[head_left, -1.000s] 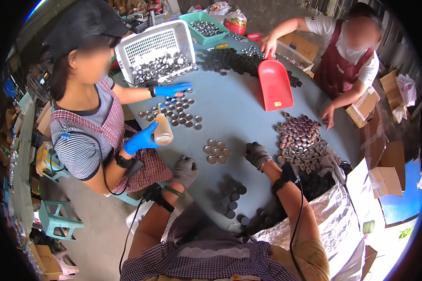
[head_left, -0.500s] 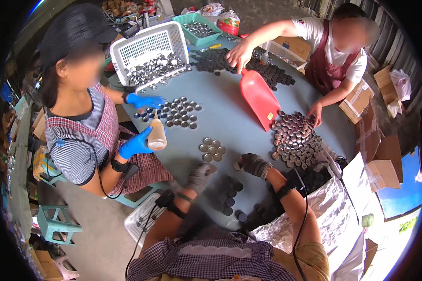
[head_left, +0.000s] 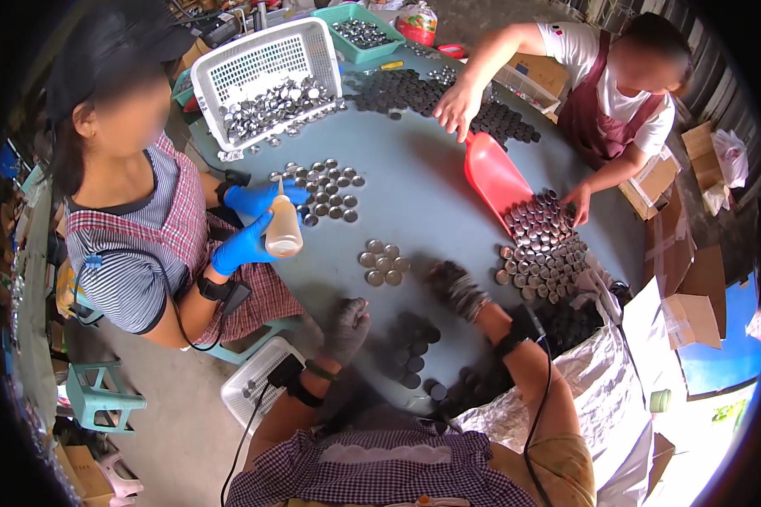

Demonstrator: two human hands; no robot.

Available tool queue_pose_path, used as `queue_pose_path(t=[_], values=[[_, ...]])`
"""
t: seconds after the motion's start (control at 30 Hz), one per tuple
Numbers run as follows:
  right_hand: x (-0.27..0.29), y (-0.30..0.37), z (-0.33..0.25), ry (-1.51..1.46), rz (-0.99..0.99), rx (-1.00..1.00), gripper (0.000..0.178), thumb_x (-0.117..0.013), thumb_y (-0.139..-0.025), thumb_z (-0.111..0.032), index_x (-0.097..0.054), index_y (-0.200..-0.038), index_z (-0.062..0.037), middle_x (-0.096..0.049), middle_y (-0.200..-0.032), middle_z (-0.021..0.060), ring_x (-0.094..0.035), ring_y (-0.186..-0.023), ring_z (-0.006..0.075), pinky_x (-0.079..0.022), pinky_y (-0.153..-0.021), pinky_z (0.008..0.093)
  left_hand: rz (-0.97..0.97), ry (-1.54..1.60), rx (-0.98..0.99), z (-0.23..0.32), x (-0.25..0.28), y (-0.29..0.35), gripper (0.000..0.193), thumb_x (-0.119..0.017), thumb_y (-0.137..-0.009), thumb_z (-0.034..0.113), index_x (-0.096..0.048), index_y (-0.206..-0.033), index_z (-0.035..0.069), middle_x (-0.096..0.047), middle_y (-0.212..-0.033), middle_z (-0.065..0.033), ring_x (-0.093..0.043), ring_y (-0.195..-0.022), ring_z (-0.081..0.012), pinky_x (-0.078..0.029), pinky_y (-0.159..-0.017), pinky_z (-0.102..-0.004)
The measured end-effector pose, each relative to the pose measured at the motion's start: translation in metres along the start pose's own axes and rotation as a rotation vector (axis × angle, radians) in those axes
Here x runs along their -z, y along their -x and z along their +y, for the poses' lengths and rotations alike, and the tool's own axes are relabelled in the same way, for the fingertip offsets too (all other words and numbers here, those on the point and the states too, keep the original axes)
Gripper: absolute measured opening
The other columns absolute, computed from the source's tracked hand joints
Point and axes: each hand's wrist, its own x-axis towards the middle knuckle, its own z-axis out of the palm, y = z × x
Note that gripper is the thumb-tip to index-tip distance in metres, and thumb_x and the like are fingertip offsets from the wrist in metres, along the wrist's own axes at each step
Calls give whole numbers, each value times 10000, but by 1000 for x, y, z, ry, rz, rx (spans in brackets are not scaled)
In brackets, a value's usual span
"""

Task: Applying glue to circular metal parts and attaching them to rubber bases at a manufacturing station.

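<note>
Left hand (head_left: 345,325) in grey glove, fist closed at counter (head_left: 414,182) edge, whether it holds anything can't tell. Right hand (head_left: 455,286) gloved, palm down, fingers curled over dark caps (head_left: 410,346), grip state unclear. Small silver cap cluster (head_left: 382,264) just beyond both hands. Co-worker's blue gloves hold a squeeze bottle (head_left: 283,228); red scoop (head_left: 494,173) far side

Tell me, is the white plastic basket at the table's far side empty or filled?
Partly filled. The white plastic basket holds a layer of shiny silver metal caps across its bottom; its slotted walls rise bare above them.
</note>
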Motion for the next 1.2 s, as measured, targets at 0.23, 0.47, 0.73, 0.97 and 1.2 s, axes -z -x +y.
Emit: queue_pose_path(t=[0.23,0.47,0.73,0.97,1.2], values=[[77,-11,1,-91,-296,-372,396,-611,-724,-199,-596,-1109,-110,-564,-1151,132,-489,-1110,313,-384,-977,413,-456,-308,-147,41,33,17,402,-702,-691,146,-591,-1062,36,-555,-1036,-127,-540,-963,-280,-447,-859,-388],[115,-58,-116,-283,-782,-104,357,-633,-747,-270,-609,-1075,-131,-577,-1073,136,-555,-982,327,-478,-833,434,-680,-431,23,52,17,31,479,-673,-713,228,-574,-1150,59,-531,-1151,-168,-506,-1073,-326,-406,-968,-402],[81,-52,-98,-284,-414,-37,203,-554,-785,-193,-633,-899,-46,-582,-967,175,-579,-909,323,-492,-779,401,-259,-371,-42,41,2,-2,277,-633,-706,151,-599,-956,35,-590,-935,-156,-594,-861,-337,-489,-744,-440],[67,-50,-89,-459,-174,-86,225,-570,-753,-144,-602,-945,-31,-576,-969,176,-555,-925,338,-468,-791,427,-185,-437,-75,38,4,-15,315,-693,-666,131,-596,-956,59,-585,-914,-127,-605,-797,-316,-504,-704,-409],[96,-48,-91,-418,-146,-185,319,-681,-688,-216,-604,-969,-86,-599,-917,134,-552,-902,329,-460,-814,428,-70,-303,-128,27,24,1,368,-702,-634,98,-592,-982,58,-587,-911,-108,-595,-805,-306,-499,-716,-406]])
